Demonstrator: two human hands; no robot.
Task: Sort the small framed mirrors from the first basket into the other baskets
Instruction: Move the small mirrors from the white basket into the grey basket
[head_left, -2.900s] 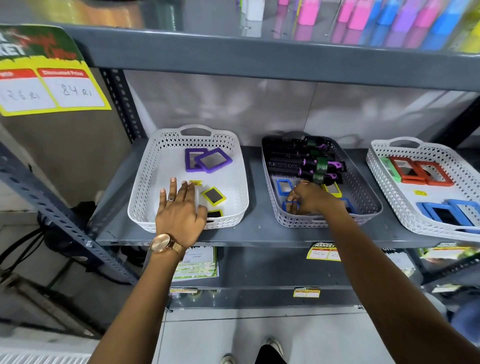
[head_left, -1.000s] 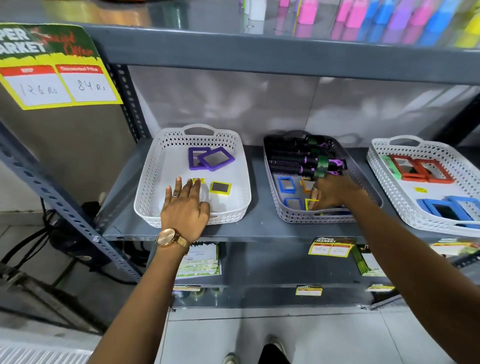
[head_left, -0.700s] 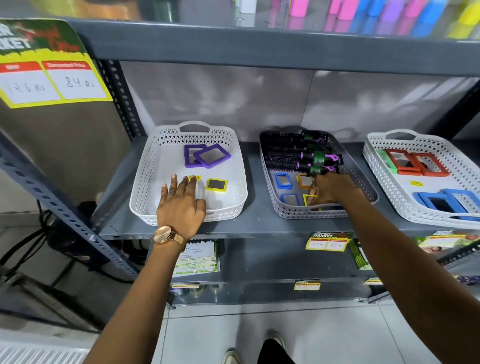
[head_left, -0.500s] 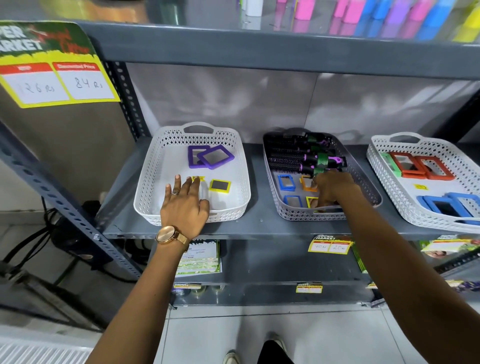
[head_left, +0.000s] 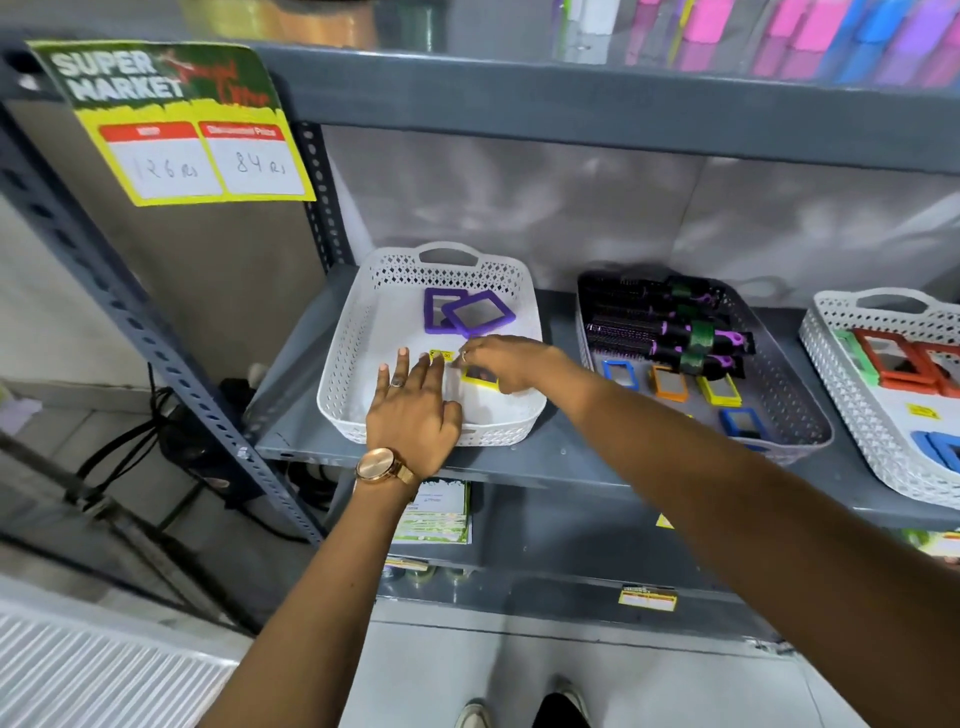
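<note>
My right hand (head_left: 506, 361) has crossed over into the left white basket (head_left: 343, 374). Its fingertips are closed on a yellow-framed mirror (head_left: 478, 376) low over the basket floor. Two purple-framed mirrors (head_left: 470, 314) lie overlapped at the back of that basket. My left hand (head_left: 415, 410) rests flat on the basket's front rim, fingers spread and holding nothing. The grey middle basket (head_left: 800, 415) holds small blue (head_left: 618, 374), orange (head_left: 667, 382) and yellow (head_left: 719, 389) framed mirrors. I cannot tell whether another yellow mirror lies under my right hand.
Black hairbrushes (head_left: 654, 332) fill the back of the grey basket. A white basket (head_left: 841, 384) at the right holds red (head_left: 893, 358) and blue (head_left: 940, 447) framed mirrors. A yellow sticker (head_left: 441, 356) lies on the left basket's floor. A shelf board runs overhead, and a price sign (head_left: 197, 156) hangs at the upper left.
My right hand left the grey basket and moved left into the left white basket, now on a yellow-framed mirror. My left hand stayed on the basket's rim.
</note>
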